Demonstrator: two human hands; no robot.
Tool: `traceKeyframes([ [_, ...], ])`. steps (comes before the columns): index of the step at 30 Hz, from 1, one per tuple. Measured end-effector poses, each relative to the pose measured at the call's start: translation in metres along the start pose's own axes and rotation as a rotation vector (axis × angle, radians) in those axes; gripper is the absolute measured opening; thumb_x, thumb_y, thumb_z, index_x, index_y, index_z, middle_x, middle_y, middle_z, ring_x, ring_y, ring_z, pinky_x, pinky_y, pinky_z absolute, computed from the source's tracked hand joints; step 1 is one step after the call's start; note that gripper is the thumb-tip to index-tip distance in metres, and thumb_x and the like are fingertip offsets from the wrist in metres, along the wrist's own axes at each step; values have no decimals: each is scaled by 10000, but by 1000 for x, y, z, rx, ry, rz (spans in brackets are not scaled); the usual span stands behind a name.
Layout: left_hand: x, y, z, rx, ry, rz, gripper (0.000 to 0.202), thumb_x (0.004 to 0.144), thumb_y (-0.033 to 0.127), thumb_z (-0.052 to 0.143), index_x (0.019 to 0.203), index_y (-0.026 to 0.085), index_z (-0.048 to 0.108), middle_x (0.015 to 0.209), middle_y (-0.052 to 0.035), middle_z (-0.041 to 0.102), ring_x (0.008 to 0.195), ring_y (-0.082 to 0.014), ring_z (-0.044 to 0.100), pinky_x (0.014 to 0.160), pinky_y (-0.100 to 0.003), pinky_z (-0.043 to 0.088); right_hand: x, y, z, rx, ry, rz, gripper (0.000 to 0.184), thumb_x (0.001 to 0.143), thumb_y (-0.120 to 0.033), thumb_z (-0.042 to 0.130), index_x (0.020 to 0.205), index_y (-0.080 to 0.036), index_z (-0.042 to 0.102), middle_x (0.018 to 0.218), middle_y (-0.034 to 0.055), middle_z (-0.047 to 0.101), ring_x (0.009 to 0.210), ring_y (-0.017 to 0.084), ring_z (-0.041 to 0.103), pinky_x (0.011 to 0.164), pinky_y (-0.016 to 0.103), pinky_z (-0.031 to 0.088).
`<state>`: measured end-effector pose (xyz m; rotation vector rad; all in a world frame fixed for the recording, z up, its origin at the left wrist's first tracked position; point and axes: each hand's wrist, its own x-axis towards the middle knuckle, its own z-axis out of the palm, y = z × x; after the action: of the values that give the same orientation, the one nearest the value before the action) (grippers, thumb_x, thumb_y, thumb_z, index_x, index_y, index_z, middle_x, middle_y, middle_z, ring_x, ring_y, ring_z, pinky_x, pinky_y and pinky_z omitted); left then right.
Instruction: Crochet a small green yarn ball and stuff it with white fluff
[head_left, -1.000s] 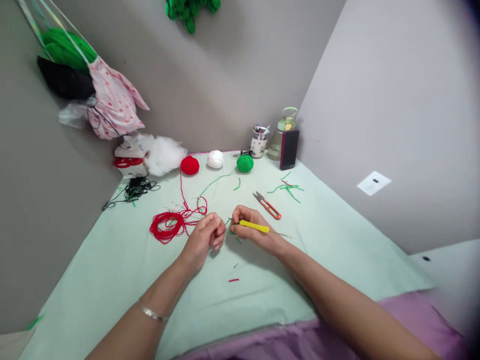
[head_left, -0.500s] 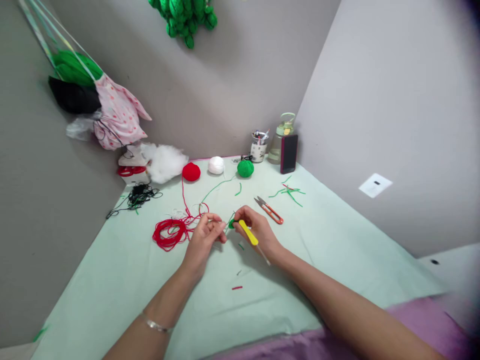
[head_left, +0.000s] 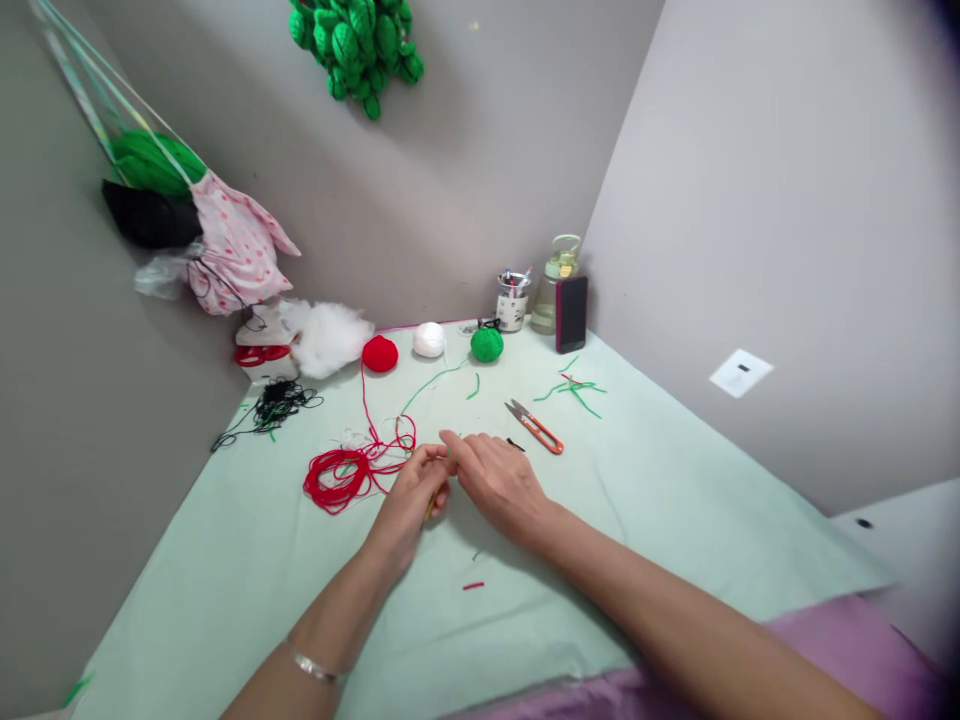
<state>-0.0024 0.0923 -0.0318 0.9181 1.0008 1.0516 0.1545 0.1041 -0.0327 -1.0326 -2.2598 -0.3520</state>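
Note:
My left hand (head_left: 415,492) is closed, with a sliver of a yellow-handled crochet hook (head_left: 430,508) showing below its fingers. My right hand (head_left: 501,483) meets it from the right, back turned up, thumb and fingertips pressed against the left fingertips. Between them shows a speck of a small green crochet piece (head_left: 448,453), mostly hidden by the fingers. A short black thing (head_left: 515,445) pokes out beyond the right knuckles. Left of the hands lies a loose coil of red yarn (head_left: 337,480). Orange-handled thread snips (head_left: 536,428) rest to the right, blades apart.
Along the back stand red (head_left: 379,354), white (head_left: 429,340) and green yarn balls (head_left: 487,345), a pen cup (head_left: 512,302), a bottle (head_left: 545,305) and a phone (head_left: 571,315). Black yarn (head_left: 281,402) and white stuffing (head_left: 330,338) lie left. Green yarn scraps (head_left: 574,387) lie right.
The crochet hook was across my right hand and now shows under my left fingers. My right hand has turned over and moved left against the left hand. The view has tilted slightly.

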Motion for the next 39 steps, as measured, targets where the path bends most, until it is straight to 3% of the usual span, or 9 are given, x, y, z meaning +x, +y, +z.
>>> traceKeyframes([
  [3, 2, 2, -5, -22, 11, -11, 386, 753, 483, 802, 857, 180, 588, 616, 93, 448, 471, -41, 353, 435, -169, 249, -1, -2, -3, 87, 50, -92, 327, 1000, -99, 470, 1318, -146, 530, 828, 51, 686, 735, 210, 607, 688, 337, 456],
  [8, 4, 5, -9, -53, 42, -1, 366, 725, 438, 803, 901, 169, 629, 571, 107, 388, 460, -43, 293, 423, -165, 205, -1, 3, -11, 561, 62, 206, 112, 990, -183, 520, 1044, -188, 618, 872, 42, 684, 720, 148, 613, 692, 275, 482],
  [12, 3, 8, -7, -43, 62, 17, 381, 712, 431, 794, 921, 166, 619, 571, 105, 413, 460, -43, 315, 426, -164, 220, 3, 6, -12, 863, -191, 562, 91, 915, -263, 615, 963, -187, 634, 799, 4, 658, 655, 127, 570, 619, 246, 446],
  [15, 2, 9, -6, -7, 93, 40, 439, 736, 434, 779, 1051, 209, 572, 576, 115, 450, 440, -54, 343, 423, -168, 226, 5, 8, -9, 998, -382, 678, 121, 890, -278, 600, 857, -174, 652, 658, -25, 622, 569, 114, 516, 566, 238, 406],
  [18, 2, 7, -7, 48, 108, 75, 475, 760, 418, 746, 1156, 253, 543, 586, 120, 484, 433, -74, 376, 419, -178, 245, 6, 10, -7, 987, -383, 695, 182, 890, -285, 561, 776, -170, 646, 598, -35, 580, 519, 104, 463, 530, 238, 365],
  [23, 6, 1, -15, 181, 71, 85, 126, 779, 316, 626, 794, 192, 635, 485, 74, 493, 438, -89, 421, 466, -203, 311, 7, 14, -9, 968, -316, 708, 189, 874, -323, 571, 754, -181, 600, 619, -34, 548, 554, 115, 490, 536, 235, 382],
  [26, 7, 1, -15, 246, 66, 92, 94, 750, 256, 623, 775, 185, 680, 533, 48, 565, 483, -108, 496, 519, -224, 376, 6, 12, -10, 940, -261, 695, 194, 901, -329, 540, 786, -185, 600, 622, -35, 540, 551, 120, 485, 548, 245, 387],
  [32, 5, 7, -12, 235, 50, 72, 186, 733, 331, 722, 831, 177, 687, 609, 37, 603, 562, -133, 558, 587, -256, 441, 4, 4, -9, 843, -134, 590, 130, 886, -272, 584, 788, -197, 624, 742, -1, 590, 646, 137, 494, 642, 278, 380],
  [39, 7, 3, -11, 151, 40, 68, 318, 703, 383, 791, 824, 201, 559, 609, 47, 612, 524, -110, 556, 545, -232, 435, 6, 4, -12, 869, -116, 599, 151, 912, -278, 572, 792, -198, 617, 730, -2, 591, 651, 144, 529, 624, 274, 407],
])
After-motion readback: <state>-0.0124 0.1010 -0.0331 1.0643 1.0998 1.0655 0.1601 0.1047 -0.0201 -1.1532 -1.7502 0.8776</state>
